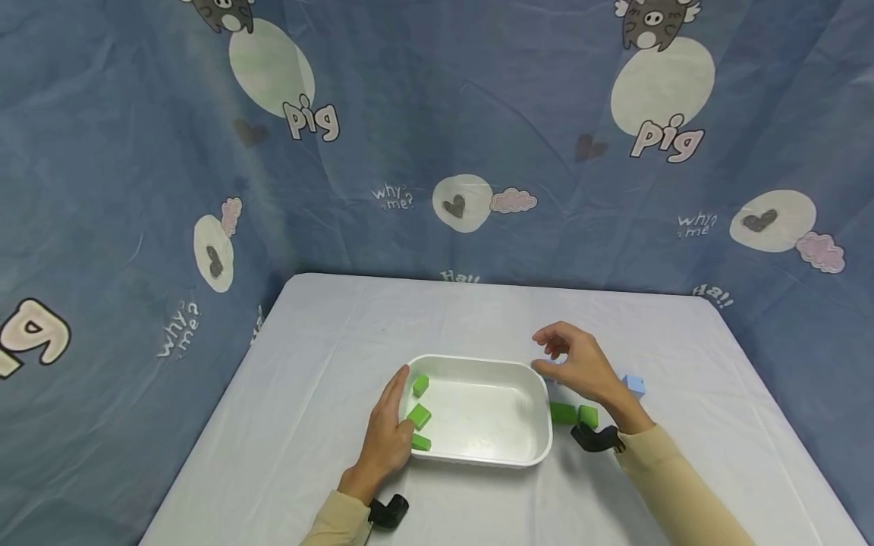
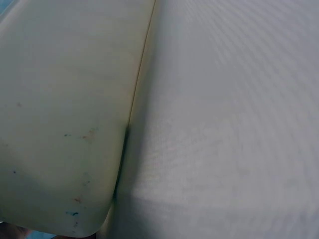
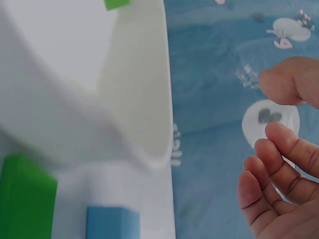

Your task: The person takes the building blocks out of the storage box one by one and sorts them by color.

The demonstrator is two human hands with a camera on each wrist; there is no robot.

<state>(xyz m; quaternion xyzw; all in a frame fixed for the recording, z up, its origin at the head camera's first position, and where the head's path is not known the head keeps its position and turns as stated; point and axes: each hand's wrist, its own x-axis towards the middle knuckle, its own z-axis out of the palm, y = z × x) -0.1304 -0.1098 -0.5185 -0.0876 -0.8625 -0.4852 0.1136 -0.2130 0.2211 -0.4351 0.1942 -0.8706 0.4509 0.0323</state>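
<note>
A white rectangular tray sits at the middle of the table. At its left end my left hand grips the side, thumb over the rim and fingers along the outer wall; the left wrist view shows that wall up close. Several green blocks lie inside the tray beside this hand. By the far right corner is my right hand, thumb apart from loosely bent fingers. Nothing shows between its thumb and fingers in the right wrist view. A pale blue patch shows partly hidden below these fingers in the head view.
Just right of the tray lie a green block and another green block, near the right wrist's black camera mount. A blue block rests farther right. Behind the white tablecloth hangs a printed blue curtain.
</note>
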